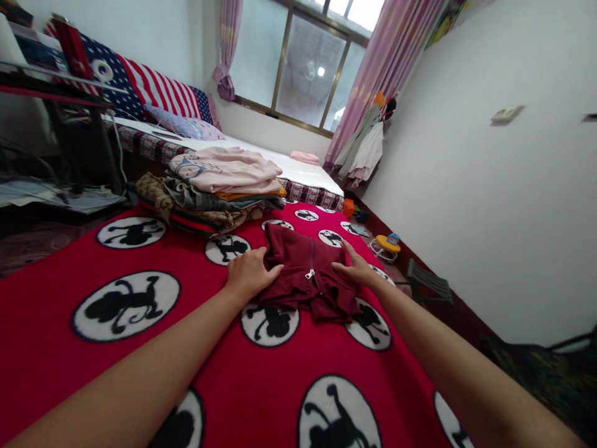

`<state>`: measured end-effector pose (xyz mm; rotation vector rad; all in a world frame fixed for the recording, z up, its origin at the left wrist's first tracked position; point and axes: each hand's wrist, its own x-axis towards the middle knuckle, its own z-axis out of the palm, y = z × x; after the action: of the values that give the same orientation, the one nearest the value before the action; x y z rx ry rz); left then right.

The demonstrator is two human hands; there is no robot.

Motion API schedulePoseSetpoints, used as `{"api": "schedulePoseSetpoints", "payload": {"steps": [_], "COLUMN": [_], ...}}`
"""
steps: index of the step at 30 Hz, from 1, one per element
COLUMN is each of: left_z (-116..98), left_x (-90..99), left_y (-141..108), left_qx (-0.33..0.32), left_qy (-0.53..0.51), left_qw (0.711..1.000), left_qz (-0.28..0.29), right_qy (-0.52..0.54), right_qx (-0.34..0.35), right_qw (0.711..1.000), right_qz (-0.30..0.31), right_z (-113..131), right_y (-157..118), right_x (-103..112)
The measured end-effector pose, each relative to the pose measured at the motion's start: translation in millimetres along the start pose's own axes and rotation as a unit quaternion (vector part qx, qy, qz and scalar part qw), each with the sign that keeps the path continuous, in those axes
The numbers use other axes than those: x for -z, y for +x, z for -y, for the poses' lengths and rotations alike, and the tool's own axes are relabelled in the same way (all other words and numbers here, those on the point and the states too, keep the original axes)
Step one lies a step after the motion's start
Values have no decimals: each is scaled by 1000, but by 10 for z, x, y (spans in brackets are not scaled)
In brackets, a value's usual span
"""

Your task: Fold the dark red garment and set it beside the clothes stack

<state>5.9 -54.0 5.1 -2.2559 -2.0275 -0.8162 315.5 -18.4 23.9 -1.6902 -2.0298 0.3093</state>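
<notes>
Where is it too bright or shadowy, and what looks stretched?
Head view: the brown-framed glass window glares nearly white up top; head view: a soft shadow darkens the red, monkey-printed blanket beside the bare right forearm, which looks stretched towards the corner; head view: the silvery zipper pull on the dark red fabric garment shines.

A red blanket [252,398] patterned with white ovals [105,308] spreads across the lower and middle frame. On it lie a maroon zippered garment [291,283], near the centre, and a stack of folded clothes [209,202], left of upper centre.
</notes>
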Motion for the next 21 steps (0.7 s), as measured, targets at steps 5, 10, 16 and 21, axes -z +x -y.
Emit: {"api": "schedulePoseSetpoints", "payload": {"steps": [5, 10, 16, 21], "left_z": [-51, 85, 145, -491], "left_x": [-13, -10, 418, 859], "left_y": [-13, 51, 450, 1061], "left_qx": [-16, -48, -97, -239], "left_qy": [8, -41, 11, 46], "left_qw": [1000, 997, 994, 970], "left_qz": [22, 44, 44, -6], "right_qy": [-109, -203, 34, 455], "right_qx": [-29, -50, -137, -271], "right_qw": [993, 975, 987, 848], "right_qz": [41, 80, 76, -1], "right_z": [168, 419, 718, 1283], "right_y": [219, 255, -358, -1173], "right_x": [-61, 128, 246, -105]}}
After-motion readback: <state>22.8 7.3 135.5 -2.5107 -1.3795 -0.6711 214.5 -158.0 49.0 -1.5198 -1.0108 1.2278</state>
